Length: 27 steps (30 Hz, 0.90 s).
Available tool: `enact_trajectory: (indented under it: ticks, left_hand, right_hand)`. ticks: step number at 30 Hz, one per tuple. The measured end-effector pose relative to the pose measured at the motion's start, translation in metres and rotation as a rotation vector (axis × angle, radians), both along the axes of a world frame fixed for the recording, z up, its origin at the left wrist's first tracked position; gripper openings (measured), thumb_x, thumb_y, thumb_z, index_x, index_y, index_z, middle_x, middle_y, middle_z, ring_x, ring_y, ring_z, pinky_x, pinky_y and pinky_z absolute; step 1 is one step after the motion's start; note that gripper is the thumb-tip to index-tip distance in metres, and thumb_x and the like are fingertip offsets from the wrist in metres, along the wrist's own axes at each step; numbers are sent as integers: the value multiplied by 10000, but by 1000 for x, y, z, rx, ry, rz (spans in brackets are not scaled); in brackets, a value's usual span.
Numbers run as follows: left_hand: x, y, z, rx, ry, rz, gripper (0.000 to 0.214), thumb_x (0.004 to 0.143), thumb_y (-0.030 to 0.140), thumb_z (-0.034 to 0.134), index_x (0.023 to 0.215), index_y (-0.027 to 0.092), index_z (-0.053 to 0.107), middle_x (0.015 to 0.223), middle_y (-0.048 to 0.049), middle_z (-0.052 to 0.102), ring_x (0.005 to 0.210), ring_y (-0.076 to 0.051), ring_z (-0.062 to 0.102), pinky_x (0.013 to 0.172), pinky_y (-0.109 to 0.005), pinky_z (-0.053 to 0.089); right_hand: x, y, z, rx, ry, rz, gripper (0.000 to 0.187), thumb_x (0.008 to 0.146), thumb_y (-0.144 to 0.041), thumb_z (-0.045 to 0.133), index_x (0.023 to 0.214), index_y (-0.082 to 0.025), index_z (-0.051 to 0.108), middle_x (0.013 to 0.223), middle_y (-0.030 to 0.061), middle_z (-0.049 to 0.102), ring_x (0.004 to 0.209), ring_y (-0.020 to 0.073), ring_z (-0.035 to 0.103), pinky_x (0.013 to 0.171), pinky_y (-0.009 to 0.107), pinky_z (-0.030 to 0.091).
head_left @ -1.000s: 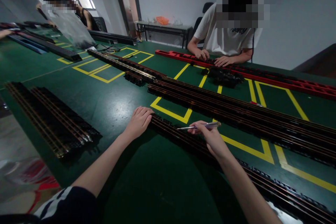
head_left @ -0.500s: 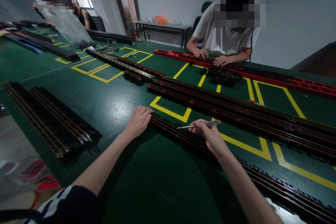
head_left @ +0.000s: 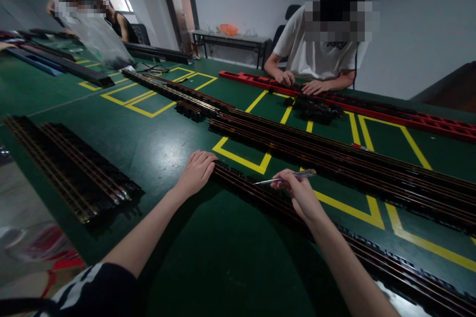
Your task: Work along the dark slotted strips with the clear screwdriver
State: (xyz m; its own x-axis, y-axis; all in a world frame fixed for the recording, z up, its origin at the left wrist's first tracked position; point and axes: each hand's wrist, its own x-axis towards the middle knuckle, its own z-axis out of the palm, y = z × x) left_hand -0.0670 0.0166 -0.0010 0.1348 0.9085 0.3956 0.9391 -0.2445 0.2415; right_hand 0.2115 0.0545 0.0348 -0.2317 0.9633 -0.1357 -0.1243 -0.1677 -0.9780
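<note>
A long black strip with copper-coloured bars [head_left: 238, 180] runs slantwise across the green table in front of me, down to the lower right. My left hand [head_left: 197, 171] is closed over its near-left end, fingers together. In my right hand [head_left: 293, 188] is a slim screwdriver [head_left: 305, 174] with a clear handle, gripped between thumb and fingers. Its thin metal shaft points left, the tip at or just above the strip's bars; whether it touches I cannot tell. Part of the strip is hidden under my right hand and forearm.
Several similar strips [head_left: 334, 161] lie beyond my hands, with more strips [head_left: 70, 168] at the left. Across the table, a person's hands [head_left: 314, 86] work at a red rail [head_left: 401, 114] near a pile of black parts [head_left: 316, 108]. A plastic bag [head_left: 100, 42] stands farther back.
My right hand and the screwdriver have shifted slightly to the right along the strip. My left hand stays at the strip's end.
</note>
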Motion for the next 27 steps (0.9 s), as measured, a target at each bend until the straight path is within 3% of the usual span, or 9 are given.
enact_trajectory:
  ticks: [9, 27]
  left_hand:
    - [1, 0, 2, -7, -5, -1, 365, 948, 276, 231, 1050, 199, 572, 1070, -62, 618, 1067, -197, 521, 1045, -444, 301]
    - [0, 0, 1, 11, 6, -2, 353, 948, 273, 234, 1038, 185, 565, 1059, -68, 623, 1052, -196, 524, 1035, -429, 304]
  right_hand:
    - [6, 1, -5, 64, -29, 99, 221, 713, -387, 650, 649, -177, 670, 620, 34, 657, 627, 159, 600, 647, 286, 463]
    - [2, -1, 1, 37, -19, 39, 227, 651, -395, 664, 587, -177, 654, 569, 31, 633, 589, 152, 590, 598, 273, 452]
